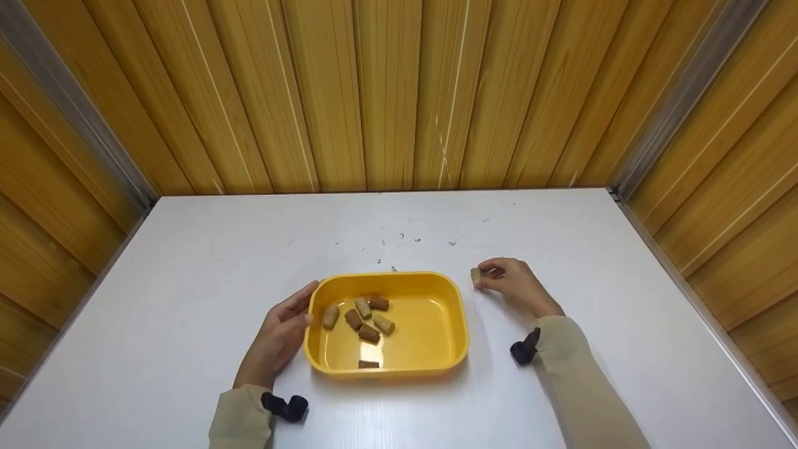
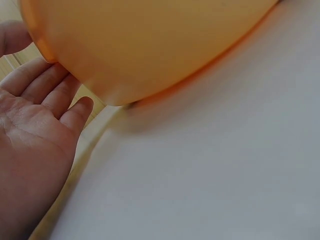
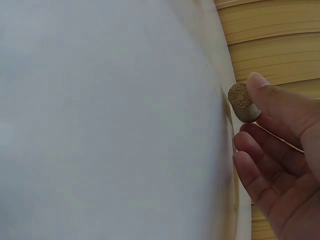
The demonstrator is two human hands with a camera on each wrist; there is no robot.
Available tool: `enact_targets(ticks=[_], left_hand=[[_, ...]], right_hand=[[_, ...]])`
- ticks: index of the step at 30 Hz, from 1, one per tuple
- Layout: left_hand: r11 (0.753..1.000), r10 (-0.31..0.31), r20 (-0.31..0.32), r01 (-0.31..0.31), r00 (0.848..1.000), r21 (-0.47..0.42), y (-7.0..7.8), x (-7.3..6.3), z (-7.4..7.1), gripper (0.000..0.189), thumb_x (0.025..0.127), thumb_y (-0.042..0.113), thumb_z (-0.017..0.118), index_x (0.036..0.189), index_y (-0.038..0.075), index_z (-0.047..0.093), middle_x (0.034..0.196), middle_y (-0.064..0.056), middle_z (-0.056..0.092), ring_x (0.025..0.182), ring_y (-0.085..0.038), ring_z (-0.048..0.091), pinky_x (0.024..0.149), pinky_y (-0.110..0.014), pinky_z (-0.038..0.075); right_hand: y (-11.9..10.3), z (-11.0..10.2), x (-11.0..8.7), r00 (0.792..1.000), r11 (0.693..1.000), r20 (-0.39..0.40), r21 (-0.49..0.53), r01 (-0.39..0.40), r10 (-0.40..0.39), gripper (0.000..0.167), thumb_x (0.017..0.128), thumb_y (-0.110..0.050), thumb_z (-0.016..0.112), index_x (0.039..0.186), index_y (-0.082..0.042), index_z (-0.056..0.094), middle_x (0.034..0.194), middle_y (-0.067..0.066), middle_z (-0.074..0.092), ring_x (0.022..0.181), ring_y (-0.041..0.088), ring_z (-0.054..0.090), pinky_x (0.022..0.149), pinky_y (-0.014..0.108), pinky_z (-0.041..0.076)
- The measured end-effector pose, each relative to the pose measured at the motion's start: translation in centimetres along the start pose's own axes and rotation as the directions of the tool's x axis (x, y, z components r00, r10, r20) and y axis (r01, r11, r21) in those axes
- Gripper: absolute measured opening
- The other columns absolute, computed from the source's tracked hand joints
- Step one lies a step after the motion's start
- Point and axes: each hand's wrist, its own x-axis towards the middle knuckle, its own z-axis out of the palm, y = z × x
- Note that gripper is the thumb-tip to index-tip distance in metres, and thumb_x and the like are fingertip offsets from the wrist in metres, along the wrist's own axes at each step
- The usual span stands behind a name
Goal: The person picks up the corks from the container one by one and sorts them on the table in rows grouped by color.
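Note:
A yellow plastic tray (image 1: 430,368) with rounded corners rests on the white table. Several short tan and brown pieces that look like corks lie in its left half, among them a tan cork (image 1: 384,324) and a brown cork (image 1: 369,333). My left hand (image 1: 283,330) touches the tray's outer left side, fingers fairly straight; in the left wrist view the tray's wall hides some fingertips of the hand (image 2: 40,120). To the right of the tray, my right hand (image 1: 514,284) pinches a tan cork (image 3: 245,102) between thumb and fingers. The other fingers curl loosely.
The white table (image 1: 237,249) has small dark marks (image 1: 402,237) behind the tray. Wood-patterned panel walls (image 1: 386,93) enclose it at the back and both sides. Black wrist devices (image 1: 287,408) sit at both cuffs.

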Motion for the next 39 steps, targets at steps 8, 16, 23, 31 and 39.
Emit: enact_targets(ticks=[8, 16, 23, 31, 39], left_hand=[[0.999, 0.018, 0.009, -0.018, 1.0, 0.031, -0.1, 0.1, -0.1, 0.06, 0.092, -0.005, 0.05, 0.148, 0.0, 0.03, 0.156, -0.015, 0.03, 0.135, -0.005, 0.043, 0.111, -0.019, 0.035], [0.999, 0.017, 0.009, -0.017, 1.0, 0.039, 0.0, 0.1, -0.1, 0.06, 0.091, -0.003, 0.051, 0.148, 0.003, 0.033, 0.154, -0.011, 0.034, 0.138, -0.01, 0.04, 0.112, -0.021, 0.033], [1.0, 0.013, 0.019, -0.013, 1.0, 0.021, 0.0, 0.0, -0.1, 0.059, 0.093, -0.003, 0.05, 0.149, 0.003, 0.032, 0.155, -0.01, 0.034, 0.14, -0.011, 0.037, 0.113, -0.022, 0.032], [0.999, 0.013, 0.023, -0.014, 1.0, 0.032, 0.1, 0.1, 0.0, 0.059, 0.093, -0.003, 0.05, 0.149, 0.003, 0.032, 0.155, -0.01, 0.033, 0.14, -0.01, 0.036, 0.113, -0.021, 0.031], [1.0, 0.016, 0.006, -0.016, 1.0, 0.023, 0.0, 0.0, 0.0, 0.061, 0.091, -0.005, 0.051, 0.148, 0.001, 0.032, 0.156, -0.013, 0.031, 0.135, -0.005, 0.042, 0.111, -0.019, 0.034]], right_hand=[[0.0, 0.0, -0.4, 0.999, 0.999, -0.005, -0.009, 0.032, -0.032, 0.041, 0.085, -0.022, 0.073, 0.121, -0.006, 0.063, 0.115, 0.013, 0.066, 0.106, 0.027, 0.061, 0.098, 0.043, 0.051], [-0.1, 0.0, -0.5, 1.0, 1.0, 0.0, -0.015, 0.002, -0.002, 0.043, 0.084, -0.021, 0.073, 0.124, -0.008, 0.063, 0.114, 0.012, 0.066, 0.105, 0.025, 0.06, 0.095, 0.04, 0.053], [-0.3, -0.3, -0.7, 1.0, 1.0, 0.008, -0.022, 0.004, -0.004, 0.047, 0.084, -0.022, 0.073, 0.127, -0.007, 0.061, 0.118, 0.012, 0.065, 0.107, 0.026, 0.06, 0.096, 0.041, 0.052], [-1.1, -1.0, -0.8, 0.999, 0.999, 0.0, -0.025, 0.046, -0.046, 0.05, 0.084, -0.023, 0.073, 0.128, -0.005, 0.06, 0.126, 0.014, 0.062, 0.11, 0.029, 0.06, 0.096, 0.043, 0.053], [-2.7, -1.5, -1.3, 0.985, 0.985, -0.014, -0.029, 0.172, -0.173, 0.041, 0.087, -0.015, 0.069, 0.125, 0.0, 0.061, 0.123, 0.016, 0.064, 0.107, 0.031, 0.062, 0.097, 0.043, 0.053]])
